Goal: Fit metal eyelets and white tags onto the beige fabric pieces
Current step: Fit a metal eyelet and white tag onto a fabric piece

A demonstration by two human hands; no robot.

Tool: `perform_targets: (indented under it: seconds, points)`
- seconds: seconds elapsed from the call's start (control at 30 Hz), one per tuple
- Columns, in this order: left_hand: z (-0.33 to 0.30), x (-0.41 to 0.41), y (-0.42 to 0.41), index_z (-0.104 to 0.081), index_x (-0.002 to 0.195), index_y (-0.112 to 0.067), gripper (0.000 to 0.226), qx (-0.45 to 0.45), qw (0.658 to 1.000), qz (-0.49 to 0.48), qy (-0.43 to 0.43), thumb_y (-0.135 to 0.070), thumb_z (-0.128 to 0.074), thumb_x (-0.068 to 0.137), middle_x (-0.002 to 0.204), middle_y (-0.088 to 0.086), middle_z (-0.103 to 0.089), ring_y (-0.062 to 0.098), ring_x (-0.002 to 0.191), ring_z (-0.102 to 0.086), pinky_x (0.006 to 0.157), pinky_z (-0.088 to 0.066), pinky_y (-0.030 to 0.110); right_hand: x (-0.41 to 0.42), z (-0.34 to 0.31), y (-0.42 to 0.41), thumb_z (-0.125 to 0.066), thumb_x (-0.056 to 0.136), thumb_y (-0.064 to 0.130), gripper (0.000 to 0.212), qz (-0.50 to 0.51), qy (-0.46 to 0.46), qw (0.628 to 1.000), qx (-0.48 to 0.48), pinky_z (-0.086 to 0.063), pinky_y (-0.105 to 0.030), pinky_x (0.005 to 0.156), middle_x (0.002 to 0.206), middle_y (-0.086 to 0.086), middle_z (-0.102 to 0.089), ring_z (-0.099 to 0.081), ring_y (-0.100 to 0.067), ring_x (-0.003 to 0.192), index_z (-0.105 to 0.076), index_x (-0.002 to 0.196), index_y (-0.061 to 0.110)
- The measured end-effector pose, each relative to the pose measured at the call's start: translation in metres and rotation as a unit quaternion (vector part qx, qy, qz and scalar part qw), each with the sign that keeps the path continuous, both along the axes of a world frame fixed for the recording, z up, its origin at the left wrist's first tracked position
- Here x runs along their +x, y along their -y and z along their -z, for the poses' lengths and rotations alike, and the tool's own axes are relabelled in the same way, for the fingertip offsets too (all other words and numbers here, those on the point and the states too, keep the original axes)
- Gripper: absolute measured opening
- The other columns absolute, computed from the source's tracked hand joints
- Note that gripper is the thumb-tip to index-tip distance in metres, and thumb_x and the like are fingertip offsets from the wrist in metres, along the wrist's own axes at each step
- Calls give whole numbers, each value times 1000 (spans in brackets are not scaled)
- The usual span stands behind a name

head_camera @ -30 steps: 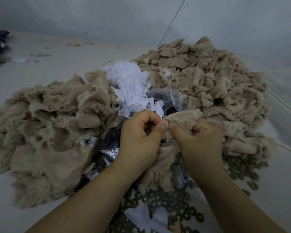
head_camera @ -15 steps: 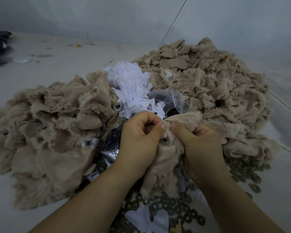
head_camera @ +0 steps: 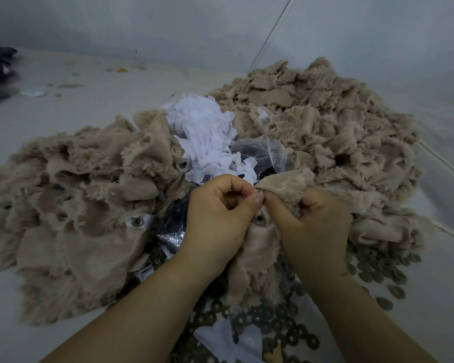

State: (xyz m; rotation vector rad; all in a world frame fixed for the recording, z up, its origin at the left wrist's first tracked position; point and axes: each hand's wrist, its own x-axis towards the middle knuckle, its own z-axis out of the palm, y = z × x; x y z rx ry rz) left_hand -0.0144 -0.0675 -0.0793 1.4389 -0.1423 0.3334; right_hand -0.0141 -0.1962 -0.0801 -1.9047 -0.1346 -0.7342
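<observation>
Both hands worked one beige fabric piece (head_camera: 254, 255), held up between them: the left hand (head_camera: 215, 218) and right hand (head_camera: 312, 224) had fingers curled, thumbs pinching its folded top edge. A metal eyelet (head_camera: 259, 219) sat just below the thumb tips. The fabric looked soft, light, limp — best pinched close beside the eyelet. Compared with half a second earlier, the grip was unchanged; the piece was slightly higher.
</observation>
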Motion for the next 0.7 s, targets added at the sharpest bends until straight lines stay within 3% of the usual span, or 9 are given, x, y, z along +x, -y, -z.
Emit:
perform_targets:
  seconds: [0.1, 0.2, 0.3, 0.43, 0.57, 0.67, 0.7]
  points:
    - [-2, 0, 0, -68, 78, -10, 15, 14, 1000, 1, 12, 4, -74, 82, 75, 19, -66, 22, 66, -61, 65, -53, 38, 0, -1, 1, -81, 79, 24, 28, -5, -9, 1000, 14, -48, -43, 50, 60, -13, -67, -62, -32, 56, -72, 69, -1]
    - [-4, -1, -2, -72, 90, -13, 19, 96, 990, -21, 99, 4, -73, 82, 78, 4, -65, 10, 74, -62, 68, -54, 31, 1, -1, 2, -82, 78, 24, 34, -23, -40, 997, 54, -51, -51, 50, 63, -22, -66, -62, -41, 59, -69, 71, -6]
    - [-2, 0, -4, -76, 85, -4, 11, 199, 961, -64, 183, 6, -73, 81, 83, 4, -67, 9, 82, -62, 75, -50, 19, 1, -2, 2, -81, 77, 26, 38, -23, -51, 996, 69, -46, -50, 43, 60, -25, -62, -51, -23, 49, -66, 66, -7]
    - [-2, 1, -3, -75, 78, -4, 9, 216, 960, -77, 159, 6, -77, 77, 79, 3, -69, 8, 78, -63, 73, -49, 16, 1, -2, 4, -81, 79, 21, 21, -35, -64, 993, 87, -53, -51, 51, 65, -18, -69, -64, -38, 59, -73, 70, 4]
    - [-1, 2, -4, -76, 78, -3, 8, 199, 967, -61, 147, 4, -78, 77, 81, 2, -71, 8, 79, -66, 74, -53, 19, 1, -2, 6, -81, 80, 16, 11, -66, -85, 985, 134, -58, -39, 54, 66, -7, -72, -69, -22, 59, -75, 71, 13]
    - [-2, 3, -5, -77, 80, -7, 12, 161, 979, -38, 116, 4, -79, 75, 82, -1, -71, 9, 78, -67, 72, -55, 23, 1, -1, 8, -79, 81, 13, 8, -121, -142, 956, 228, -62, -51, 68, 78, -14, -76, -73, -38, 77, -76, 79, 6]
    - [-2, 3, -5, -77, 80, -10, 14, 151, 982, -30, 111, 4, -80, 74, 82, -1, -72, 10, 77, -68, 72, -56, 23, 1, -2, 8, -78, 81, 11, 5, -140, -158, 943, 259, -62, -49, 69, 81, -15, -76, -74, -38, 80, -77, 81, 6]
